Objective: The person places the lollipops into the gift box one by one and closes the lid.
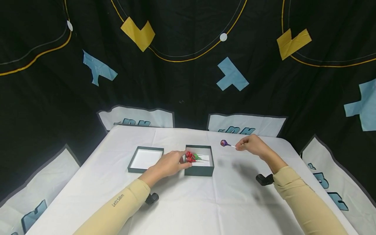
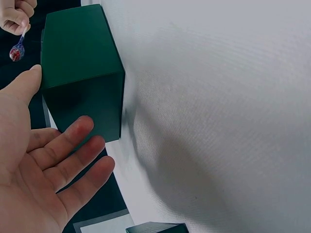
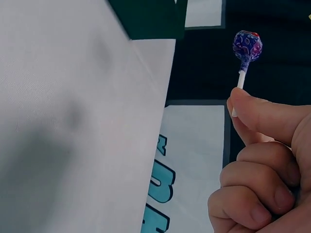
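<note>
In the head view, my right hand pinches a purple-wrapped lollipop by its white stick, held above the table to the right of a dark green box. The right wrist view shows thumb and forefinger on the stick, the other fingers folded in. Inside the box lie several lollipops in red wrappers and a green one, their sticks pointing right. At the box's left side is my left hand, thumb at the box's edge and fingers loosely extended, as the left wrist view shows.
Left of the box lies a shallow green-edged lid, white inside up. A white cloth covers the table. Black camera mounts hang under both wrists. Behind stands a black curtain with tape pieces.
</note>
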`<state>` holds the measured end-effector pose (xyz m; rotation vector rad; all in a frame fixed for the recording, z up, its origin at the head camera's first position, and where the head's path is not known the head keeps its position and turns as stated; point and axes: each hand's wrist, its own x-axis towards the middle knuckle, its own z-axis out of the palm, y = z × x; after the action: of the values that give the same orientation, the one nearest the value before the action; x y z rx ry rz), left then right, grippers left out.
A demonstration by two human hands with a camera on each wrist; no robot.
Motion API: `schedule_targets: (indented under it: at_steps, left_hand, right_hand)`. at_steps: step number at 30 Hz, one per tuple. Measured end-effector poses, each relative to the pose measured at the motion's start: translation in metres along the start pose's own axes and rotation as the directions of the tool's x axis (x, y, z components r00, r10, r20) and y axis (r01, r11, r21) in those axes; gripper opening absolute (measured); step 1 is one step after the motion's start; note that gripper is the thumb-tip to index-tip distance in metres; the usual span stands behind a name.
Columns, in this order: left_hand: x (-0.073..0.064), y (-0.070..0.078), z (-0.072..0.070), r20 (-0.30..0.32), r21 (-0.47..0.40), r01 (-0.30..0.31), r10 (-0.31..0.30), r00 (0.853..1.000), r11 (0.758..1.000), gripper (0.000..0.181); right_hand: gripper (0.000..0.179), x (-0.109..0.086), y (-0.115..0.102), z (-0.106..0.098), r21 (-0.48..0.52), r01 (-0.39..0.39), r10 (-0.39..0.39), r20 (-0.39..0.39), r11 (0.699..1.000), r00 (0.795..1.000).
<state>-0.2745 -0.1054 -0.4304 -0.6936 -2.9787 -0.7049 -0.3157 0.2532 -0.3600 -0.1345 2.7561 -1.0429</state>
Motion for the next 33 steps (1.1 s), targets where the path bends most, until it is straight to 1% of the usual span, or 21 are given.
schedule_targets:
  at_steps: [4, 11, 17, 20, 25, 33]
  left_hand:
    - [0.000, 0.000, 0.000, -0.002, -0.006, 0.002, -0.002, 1.000, 1.000, 0.072]
    - [0.000, -0.001, 0.001, -0.005, -0.005, -0.006, 0.006, 1.000, 1.000, 0.071]
    - [0.000, -0.001, 0.001, -0.001, -0.004, -0.002, 0.002, 1.000, 1.000, 0.072]
    - [0.001, 0.000, 0.001, 0.001, -0.011, 0.003, -0.003, 1.000, 1.000, 0.072]
    - [0.001, 0.000, 0.001, 0.003, -0.019, 0.014, -0.014, 1.000, 1.000, 0.072]
    - [0.001, 0.000, 0.002, 0.010, -0.007, 0.022, -0.022, 1.000, 1.000, 0.072]
  right_hand:
    - [0.020, 0.002, -0.004, 0.001, 0.018, 0.007, -0.007, 0.006, 1.000, 1.000]
    - [0.018, 0.005, -0.013, 0.003, 0.030, 0.024, -0.025, 0.023, 0.999, 0.999]
    - [0.016, 0.012, -0.024, 0.009, 0.027, 0.050, -0.051, 0.036, 0.998, 0.998]
    - [0.014, 0.016, -0.031, 0.013, 0.027, 0.050, -0.051, 0.042, 0.998, 0.998]
    - [0.011, 0.023, -0.043, 0.019, -0.007, 0.075, -0.075, 0.054, 0.997, 0.996]
    - [0.008, 0.031, -0.060, 0.030, -0.068, 0.119, -0.112, 0.100, 0.991, 0.989]
